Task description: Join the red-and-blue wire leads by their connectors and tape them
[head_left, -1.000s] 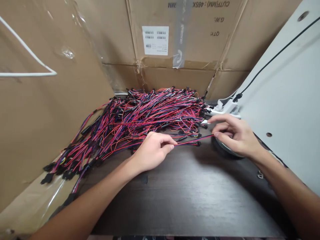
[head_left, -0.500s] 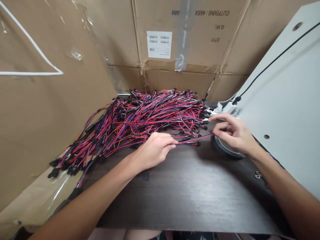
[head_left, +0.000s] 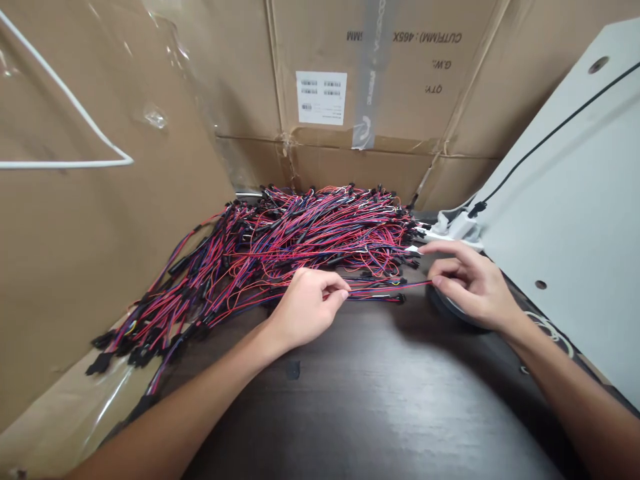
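Note:
A large heap of red, blue and black wire leads with black connectors (head_left: 300, 243) lies on the dark wooden table (head_left: 380, 400), spreading to the left edge. My left hand (head_left: 305, 308) pinches one thin red-and-blue wire lead (head_left: 385, 287) near the heap's front. My right hand (head_left: 470, 283) pinches the other end of the same lead, index finger stretched out above it. The lead runs taut between both hands, just above the table. A second lead with a black plug lies directly under it.
Cardboard boxes (head_left: 380, 100) wall the back and left. A white panel (head_left: 575, 220) with a black cable leans at the right. A round dark roll (head_left: 450, 307) sits under my right hand. Clear plastic film (head_left: 90, 407) covers the left table corner.
Both hands stay pinched on the same lead with hardly any movement. The view has tilted down slightly, so everything sits a little lower in the picture.

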### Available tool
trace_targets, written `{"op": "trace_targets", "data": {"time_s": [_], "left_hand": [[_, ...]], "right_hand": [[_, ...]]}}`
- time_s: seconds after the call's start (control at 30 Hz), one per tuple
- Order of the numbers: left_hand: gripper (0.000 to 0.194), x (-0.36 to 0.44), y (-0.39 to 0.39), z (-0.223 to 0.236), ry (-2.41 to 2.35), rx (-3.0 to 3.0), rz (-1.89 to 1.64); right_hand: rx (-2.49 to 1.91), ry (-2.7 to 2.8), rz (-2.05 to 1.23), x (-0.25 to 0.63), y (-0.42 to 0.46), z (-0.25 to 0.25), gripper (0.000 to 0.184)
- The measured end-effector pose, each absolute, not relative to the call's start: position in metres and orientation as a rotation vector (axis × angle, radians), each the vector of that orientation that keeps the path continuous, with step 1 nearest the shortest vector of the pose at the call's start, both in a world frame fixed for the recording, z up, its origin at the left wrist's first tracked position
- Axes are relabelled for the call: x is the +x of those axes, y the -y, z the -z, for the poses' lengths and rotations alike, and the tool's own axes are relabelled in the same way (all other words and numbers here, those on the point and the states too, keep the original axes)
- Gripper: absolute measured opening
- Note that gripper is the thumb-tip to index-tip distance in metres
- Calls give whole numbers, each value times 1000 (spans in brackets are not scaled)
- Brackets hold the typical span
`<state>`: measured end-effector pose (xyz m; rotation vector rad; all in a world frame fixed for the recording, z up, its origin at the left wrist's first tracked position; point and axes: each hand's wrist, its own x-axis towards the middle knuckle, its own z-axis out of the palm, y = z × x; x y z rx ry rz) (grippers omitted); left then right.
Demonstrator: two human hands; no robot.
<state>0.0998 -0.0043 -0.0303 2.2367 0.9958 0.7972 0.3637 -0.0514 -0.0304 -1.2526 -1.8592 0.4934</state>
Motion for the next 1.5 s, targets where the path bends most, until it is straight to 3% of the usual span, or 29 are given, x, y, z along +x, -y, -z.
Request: {"op": "trace_targets", "data": {"time_s": [0.2,0.57,0.87,1.13,1.4,1.5], "left_hand": [[16,98,3,33,-966,2339,-857],[20,99,4,34,-891,2448,-760],[14,99,7,36,-991,2609,-462],[38,107,20,39,-1066,2775,-380],[13,136,30,43,-875,2837,-470],[14,146,28,47,-815,2749,-499]], "right_hand": [[-1256,1948,-637,359,50,29,47],[-1147,2008,-819,344,53,34,41],[-1177,1987,-784,333,51,37,40],[-1171,2041,-753,324,53,41,43],[-1147,2038,-731,327,51,42,45],[-1150,2055,-737,329,50,42,45]]}}
